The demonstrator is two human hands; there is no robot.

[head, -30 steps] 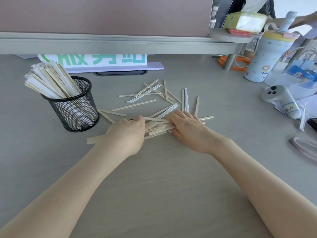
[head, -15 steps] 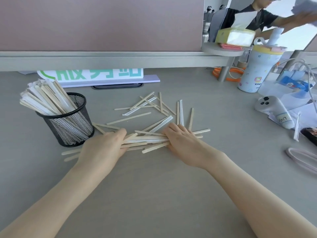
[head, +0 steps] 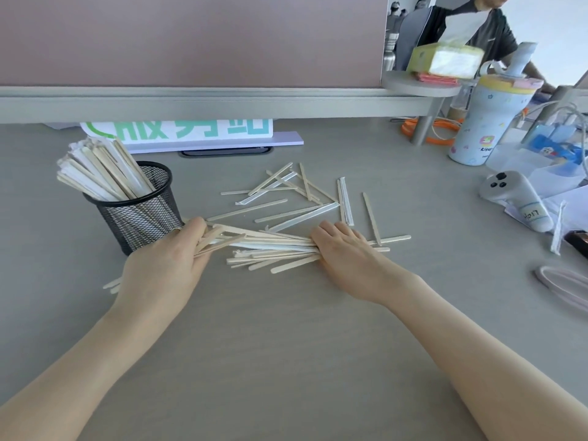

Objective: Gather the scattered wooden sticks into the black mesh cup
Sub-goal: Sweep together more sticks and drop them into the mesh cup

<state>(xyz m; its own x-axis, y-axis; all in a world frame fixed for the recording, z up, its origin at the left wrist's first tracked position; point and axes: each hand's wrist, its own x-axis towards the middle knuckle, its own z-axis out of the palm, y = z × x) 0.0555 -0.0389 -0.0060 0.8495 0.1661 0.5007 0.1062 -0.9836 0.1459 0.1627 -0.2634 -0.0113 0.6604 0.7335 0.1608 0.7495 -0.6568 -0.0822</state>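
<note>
A black mesh cup (head: 140, 214) stands at the left of the grey desk, holding several wooden sticks that lean left. A bundle of wooden sticks (head: 270, 246) lies across the desk between my hands. My left hand (head: 165, 262) grips the bundle's left ends just in front of the cup. My right hand (head: 346, 253) presses on its right ends, fingers over them. More loose sticks (head: 286, 192) lie scattered behind the bundle, some in white wrappers. Two stick ends (head: 111, 285) poke out left of my left wrist.
A green-lettered sign (head: 191, 130) stands behind the cup under a shelf. At the right are a light drink bottle (head: 490, 122), a white controller (head: 515, 202), a clear box (head: 534, 167) and a pink cable (head: 560, 281). A person stands beyond the divider.
My left hand has slid left toward the cup and closed on the stick ends. The bundle now stretches longer between my hands. The view has tilted up slightly.
</note>
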